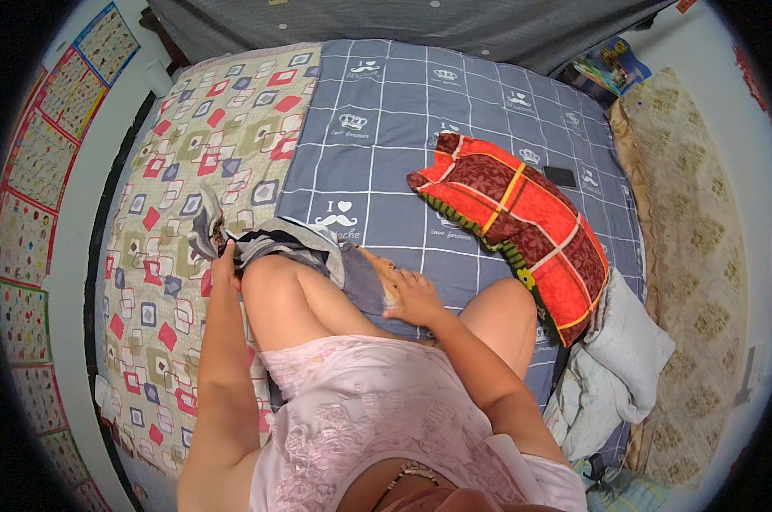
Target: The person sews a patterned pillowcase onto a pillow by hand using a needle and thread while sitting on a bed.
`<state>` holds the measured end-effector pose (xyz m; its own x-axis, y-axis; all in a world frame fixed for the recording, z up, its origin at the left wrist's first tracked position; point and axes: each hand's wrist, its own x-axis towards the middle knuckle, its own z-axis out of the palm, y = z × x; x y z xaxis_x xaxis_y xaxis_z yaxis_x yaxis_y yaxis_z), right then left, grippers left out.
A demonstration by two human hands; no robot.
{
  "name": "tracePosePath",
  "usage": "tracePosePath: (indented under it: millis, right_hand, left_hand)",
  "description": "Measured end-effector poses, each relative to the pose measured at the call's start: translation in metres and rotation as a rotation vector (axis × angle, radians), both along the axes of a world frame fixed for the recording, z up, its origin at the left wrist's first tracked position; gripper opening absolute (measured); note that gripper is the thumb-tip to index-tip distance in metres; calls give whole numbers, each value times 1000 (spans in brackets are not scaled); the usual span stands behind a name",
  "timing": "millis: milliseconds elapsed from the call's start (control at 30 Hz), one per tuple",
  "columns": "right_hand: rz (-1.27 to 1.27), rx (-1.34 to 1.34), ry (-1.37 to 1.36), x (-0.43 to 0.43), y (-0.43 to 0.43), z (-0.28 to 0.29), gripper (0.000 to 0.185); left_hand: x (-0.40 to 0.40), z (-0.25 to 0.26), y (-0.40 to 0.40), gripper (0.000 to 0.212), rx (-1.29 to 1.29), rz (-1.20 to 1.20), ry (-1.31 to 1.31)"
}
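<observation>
A bunched grey garment (309,240) with black, white and orange-brown parts lies across and beyond my bent left knee. My left hand (230,265) grips its gathered left end, where a strip of grey cloth stands up past the fingers. My right hand (417,298) is at the garment's other end, its fingers over the orange-brown part and the thumb near the cloth's edge. Whether those fingers pinch the cloth is unclear. Under the garment is a blue-grey checked bed sheet (395,163).
A red and maroon checked pillow (527,217) lies right of centre, a dark flat phone-like object (559,176) beyond it. Pale crumpled bedding (616,358) is at the right. A geometric-patterned cover (162,256) spans the bed's left side. A grey curtain (386,22) hangs at the far end.
</observation>
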<state>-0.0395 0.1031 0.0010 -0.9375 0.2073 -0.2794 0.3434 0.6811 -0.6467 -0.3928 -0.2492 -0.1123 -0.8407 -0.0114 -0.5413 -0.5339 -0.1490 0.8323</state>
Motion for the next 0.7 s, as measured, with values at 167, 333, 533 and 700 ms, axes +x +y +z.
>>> tracePosePath:
  millis: [167,333,533,700]
  right_hand:
    - [4,409,83,-14,-1,-58,41]
    - [-673,-674,269,-10,57,-3,20]
    - [-928,-1255,566,22,120,60,26]
    - [-943,-691,454,50,133,36,27]
  left_hand:
    - [13,34,4,32,499,65,-240]
    - [10,116,16,34,511,18,-129]
    - [15,207,48,67,822,-91,313]
    - [4,121,87,83,-148,-491,172]
